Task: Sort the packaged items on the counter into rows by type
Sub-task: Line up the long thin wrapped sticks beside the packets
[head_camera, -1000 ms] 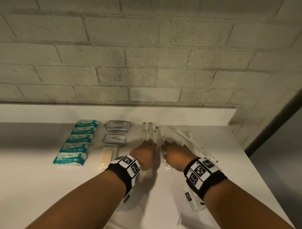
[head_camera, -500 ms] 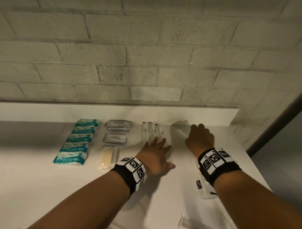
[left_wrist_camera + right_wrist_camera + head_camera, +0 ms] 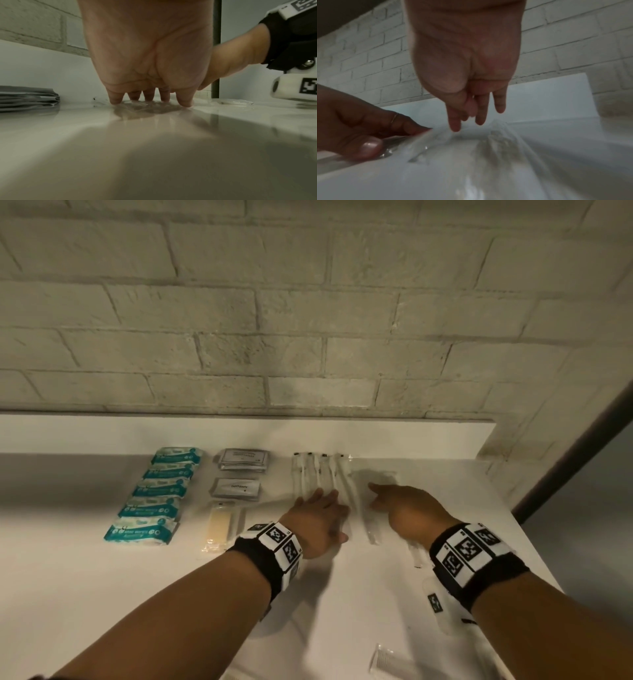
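Note:
A row of clear-wrapped toothbrushes (image 3: 320, 472) lies side by side at the back of the white counter (image 3: 85, 594). My left hand (image 3: 317, 510) lies flat on their near ends, its straight fingers (image 3: 149, 96) pressing the wrappers. My right hand (image 3: 406, 505) hovers just right of the row with fingers extended. In the right wrist view its index tip (image 3: 455, 127) touches a clear wrapper (image 3: 498, 136). One more clear packet (image 3: 371, 525) lies between my two hands, parallel to the row. Neither hand grips anything.
Teal wipe packs (image 3: 154, 498) form a column at the left. Beside them lie grey sachets (image 3: 243, 460) and a beige item in a clear wrapper (image 3: 219, 523). A packaged comb (image 3: 387, 662) lies near the front edge. A brick wall backs the counter, which ends at the right.
My right hand has come back from the far right of the counter to beside the toothbrush row. A clear packet now lies straight between the hands. The left hand stays on the row.

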{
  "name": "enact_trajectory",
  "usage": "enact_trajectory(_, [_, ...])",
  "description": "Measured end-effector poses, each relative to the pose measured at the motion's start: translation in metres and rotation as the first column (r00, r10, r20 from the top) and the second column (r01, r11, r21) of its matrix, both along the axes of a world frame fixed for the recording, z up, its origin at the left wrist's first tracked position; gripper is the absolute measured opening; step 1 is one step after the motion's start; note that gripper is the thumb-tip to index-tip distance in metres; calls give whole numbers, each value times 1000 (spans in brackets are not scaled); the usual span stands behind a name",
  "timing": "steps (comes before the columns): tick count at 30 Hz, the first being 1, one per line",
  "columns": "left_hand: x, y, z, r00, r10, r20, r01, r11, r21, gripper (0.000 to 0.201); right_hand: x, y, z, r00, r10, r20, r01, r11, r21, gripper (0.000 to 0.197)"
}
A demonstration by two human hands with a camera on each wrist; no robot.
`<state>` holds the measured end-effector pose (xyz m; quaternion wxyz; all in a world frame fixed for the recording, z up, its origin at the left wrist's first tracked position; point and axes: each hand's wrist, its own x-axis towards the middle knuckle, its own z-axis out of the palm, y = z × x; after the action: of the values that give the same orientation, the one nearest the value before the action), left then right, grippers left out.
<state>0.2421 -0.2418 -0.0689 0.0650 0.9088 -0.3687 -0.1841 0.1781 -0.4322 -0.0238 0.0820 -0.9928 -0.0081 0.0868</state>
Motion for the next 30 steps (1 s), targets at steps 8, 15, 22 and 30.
enact_trajectory(8, [0, -1, 1, 1000, 20, -16, -20, 1000, -10, 64, -2, 22, -12, 1000, 3, -5, -2, 1000, 16, 46])
enact_trajectory(15, [-5, -1, 5, 1000, 22, 0, -22, 999, -25, 67, 22, 39, -18, 988, -70, -136, 55, 992, -115, 46])
enact_trajectory(22, [-5, -3, 4, 999, 33, 16, -33, 999, -8, 89, 30, 44, -19, 983, -92, -160, 112, 986, 122, 52])
enact_trajectory(30, [-3, -4, 6, 1000, -23, 8, 23, 998, 63, 67, 19, -13, 1, 790, -596, -144, 598, 800, -32, 27])
